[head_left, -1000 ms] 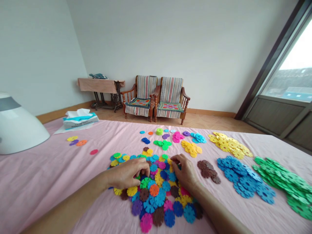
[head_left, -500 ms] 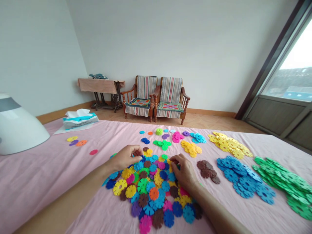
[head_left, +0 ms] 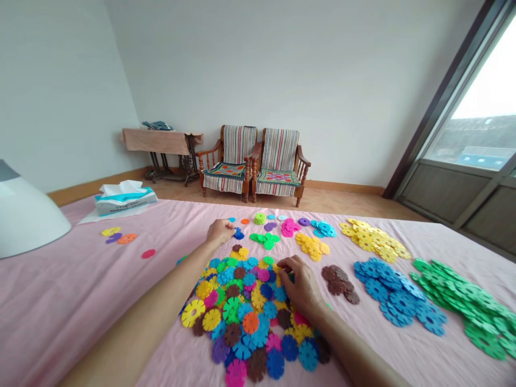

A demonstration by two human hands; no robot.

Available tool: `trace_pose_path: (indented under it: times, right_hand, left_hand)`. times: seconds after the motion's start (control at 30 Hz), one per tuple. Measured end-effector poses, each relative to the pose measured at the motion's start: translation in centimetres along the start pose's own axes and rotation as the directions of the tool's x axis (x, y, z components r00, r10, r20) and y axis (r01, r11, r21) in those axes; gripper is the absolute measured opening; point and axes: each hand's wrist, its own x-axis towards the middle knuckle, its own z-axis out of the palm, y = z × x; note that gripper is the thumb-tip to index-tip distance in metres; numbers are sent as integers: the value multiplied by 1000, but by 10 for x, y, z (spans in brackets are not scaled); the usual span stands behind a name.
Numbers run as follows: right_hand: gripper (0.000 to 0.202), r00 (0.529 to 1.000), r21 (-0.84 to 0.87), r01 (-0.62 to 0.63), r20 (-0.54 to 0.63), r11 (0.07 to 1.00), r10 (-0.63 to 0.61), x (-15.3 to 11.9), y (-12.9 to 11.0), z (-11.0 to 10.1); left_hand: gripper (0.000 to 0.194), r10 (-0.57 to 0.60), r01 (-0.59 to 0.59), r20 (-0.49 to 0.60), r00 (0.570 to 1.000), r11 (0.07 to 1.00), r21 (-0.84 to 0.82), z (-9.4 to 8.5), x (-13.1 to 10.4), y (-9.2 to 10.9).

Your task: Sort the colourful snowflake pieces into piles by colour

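Observation:
My left hand (head_left: 221, 231) reaches past the mixed heap, its fingers pinched on a dark blue snowflake disc at the small dark blue pile (head_left: 239, 234). Its fingertips partly cover that pile. My right hand (head_left: 301, 283) rests at the right edge of the heap of mixed snowflake discs (head_left: 242, 309), fingers loosely bent and apart, touching discs there; part of the heap is hidden under it. Beyond the heap lie a brown disc (head_left: 237, 248) with yellow ones, a bright green pile (head_left: 265, 240) and an orange-yellow pile (head_left: 313, 246).
Brown (head_left: 339, 283), blue (head_left: 397, 293), green (head_left: 459, 301) and yellow (head_left: 373, 239) disc piles lie rightward. Pink (head_left: 289, 227) and light blue (head_left: 323, 229) piles sit farther back. Loose discs, a tissue box (head_left: 126, 200) and a white appliance (head_left: 30, 215) are on the left of the pink cloth.
My left hand has moved away from the top of the mixed heap, forward to the dark blue pile. My right hand stays at the heap's edge. The view has shifted slightly.

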Motion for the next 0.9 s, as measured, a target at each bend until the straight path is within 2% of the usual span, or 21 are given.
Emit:
trace_pose_path:
  times: [0.1,0.17,0.23,0.3,0.4,0.5,0.57,0.63,0.77,0.83,0.9]
  right_hand:
    - [17,1000,6,3,-6,1000,-3,0,0,0]
    - [17,1000,13,11,-12,1000,-11,0,1,0]
    - [17,1000,12,18,-14,1000,-18,0,3,1]
    - [16,1000,9,19,-14,1000,-19,-1,4,1]
    - [17,1000,13,16,-18,1000,-16,0,4,1]
    - [17,999,21,23,-23,1000,-23,0,5,1]
    - [17,999,21,29,-23,999,-28,0,5,2]
    - [17,999,14,31,-26,999,-30,0,6,3]
    - [17,999,11,35,-30,999,-35,0,6,3]
    - [17,999,14,35,-24,999,-35,0,6,3]
    - [18,999,14,34,-16,999,-34,0,5,2]
  left_hand:
    - [25,48,-50,32,998,997,64,-8,-14,7]
    - [17,130,-135,68,989,988,76,-14,-30,17]
    - [7,240,-250,161,957,967,45,-19,-51,31]
    - [8,362,-371,299,883,928,-27,-23,-74,48]
    - [6,508,-514,478,717,848,-131,-28,-105,69]
    - [17,594,-650,567,570,749,-131,-27,-124,82]
    - [22,609,-728,611,506,681,-75,-24,-131,85]
    - [22,599,-758,631,492,652,-28,-19,-134,84]
    - [11,609,-737,606,512,674,-54,-13,-135,81]
    - [13,612,-713,580,537,697,-76,-12,-133,80]
    - [14,604,-681,542,585,728,-76,-13,-128,78]
